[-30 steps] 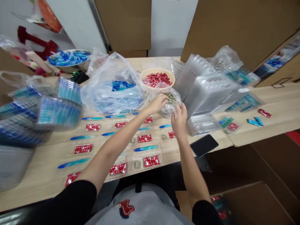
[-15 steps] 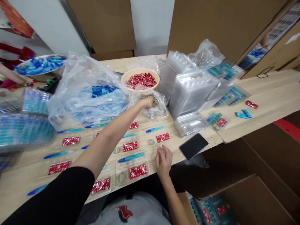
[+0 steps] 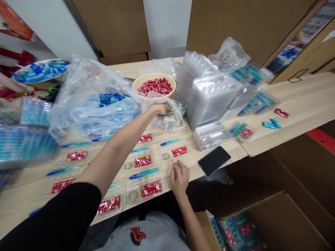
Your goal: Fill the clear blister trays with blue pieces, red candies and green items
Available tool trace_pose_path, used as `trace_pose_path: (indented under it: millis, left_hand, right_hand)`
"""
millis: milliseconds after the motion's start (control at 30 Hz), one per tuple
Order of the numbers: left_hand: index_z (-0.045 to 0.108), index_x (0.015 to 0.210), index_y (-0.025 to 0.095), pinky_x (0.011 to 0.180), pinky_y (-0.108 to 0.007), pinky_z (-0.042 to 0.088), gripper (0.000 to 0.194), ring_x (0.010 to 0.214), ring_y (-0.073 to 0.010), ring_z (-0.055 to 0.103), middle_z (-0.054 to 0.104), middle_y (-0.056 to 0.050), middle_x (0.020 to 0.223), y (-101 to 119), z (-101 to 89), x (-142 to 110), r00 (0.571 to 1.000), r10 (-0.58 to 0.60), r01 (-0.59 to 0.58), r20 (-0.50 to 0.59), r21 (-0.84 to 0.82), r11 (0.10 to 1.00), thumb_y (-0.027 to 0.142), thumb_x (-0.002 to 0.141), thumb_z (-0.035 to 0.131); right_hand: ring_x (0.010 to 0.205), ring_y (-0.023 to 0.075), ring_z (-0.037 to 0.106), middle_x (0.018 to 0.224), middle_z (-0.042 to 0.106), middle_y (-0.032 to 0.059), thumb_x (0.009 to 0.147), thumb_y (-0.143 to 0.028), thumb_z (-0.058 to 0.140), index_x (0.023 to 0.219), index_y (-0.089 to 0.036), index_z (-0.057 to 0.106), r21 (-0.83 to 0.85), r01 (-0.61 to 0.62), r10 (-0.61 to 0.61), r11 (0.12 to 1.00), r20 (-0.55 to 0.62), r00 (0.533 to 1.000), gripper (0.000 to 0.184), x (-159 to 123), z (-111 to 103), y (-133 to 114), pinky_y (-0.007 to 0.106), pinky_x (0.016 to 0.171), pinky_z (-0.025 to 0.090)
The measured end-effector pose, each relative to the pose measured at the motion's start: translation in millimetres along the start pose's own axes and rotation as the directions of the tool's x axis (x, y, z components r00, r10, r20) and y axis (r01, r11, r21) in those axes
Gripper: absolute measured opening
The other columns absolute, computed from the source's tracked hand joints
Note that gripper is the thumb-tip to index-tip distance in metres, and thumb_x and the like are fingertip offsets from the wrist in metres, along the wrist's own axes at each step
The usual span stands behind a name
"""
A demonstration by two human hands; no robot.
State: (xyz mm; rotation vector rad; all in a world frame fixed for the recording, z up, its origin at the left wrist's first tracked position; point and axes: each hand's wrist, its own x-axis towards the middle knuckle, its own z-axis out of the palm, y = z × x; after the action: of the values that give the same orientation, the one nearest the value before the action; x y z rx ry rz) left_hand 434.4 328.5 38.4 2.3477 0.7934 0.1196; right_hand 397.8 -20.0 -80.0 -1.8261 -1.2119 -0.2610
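Observation:
My left hand point(image 3: 160, 109) reaches forward into a small clear plastic bag point(image 3: 170, 115) of little green pieces; its fingers are curled inside the bag, and what they hold is hidden. My right hand point(image 3: 179, 177) rests on the wooden table point(image 3: 300, 104) near its front edge, fingers loosely curled, holding nothing. It lies beside clear blister trays point(image 3: 146, 181) laid in rows, each with a red packet point(image 3: 151, 188) and a blue pen-like piece point(image 3: 143, 173).
A beige bowl of red packets point(image 3: 154, 85) stands behind the small bag. A large clear bag with blue pieces point(image 3: 91, 101) lies left. Stacked empty clear trays point(image 3: 209, 97) stand right. A black phone point(image 3: 214, 160) lies at the edge. Cardboard boxes point(image 3: 274, 223) stand below.
My right hand has left the small bag and come back to the table's front edge. My left hand has stayed in the bag. The view has swung right.

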Motion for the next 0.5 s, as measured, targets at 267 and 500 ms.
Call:
trace_pose_path:
  millis: [267,500]
  left_hand:
    - [0.042,0.042,0.020,0.060,-0.027,0.035,0.032,0.054,-0.0152,0.043,0.037,0.004,0.042,6.7,-8.1,-9.5,0.990,-0.129,0.122,0.054,0.118,0.985,0.019,0.060,0.068]
    - [0.061,0.072,0.016,0.069,-0.025,0.041,0.005,0.064,-0.0146,0.051,0.055,0.002,0.062,9.8,-6.7,-30.8,0.993,-0.069,0.076,-0.094,0.071,0.995,0.018,0.067,0.062]
  right_hand:
    - [0.093,0.0255,0.065,0.104,0.068,0.0119,0.090,-0.014,0.048,0.098,-0.023,0.066,0.017,-0.015,0.014,1.000,0.013,1.000,0.022,0.4,0.1,-0.5,0.045,0.080,0.054]
    - [0.092,0.0241,0.065,0.101,0.067,0.0121,0.090,-0.014,0.050,0.098,-0.021,0.066,0.088,-0.009,0.012,0.996,-0.036,0.999,0.020,3.5,-3.9,-3.2,0.043,0.079,0.055]
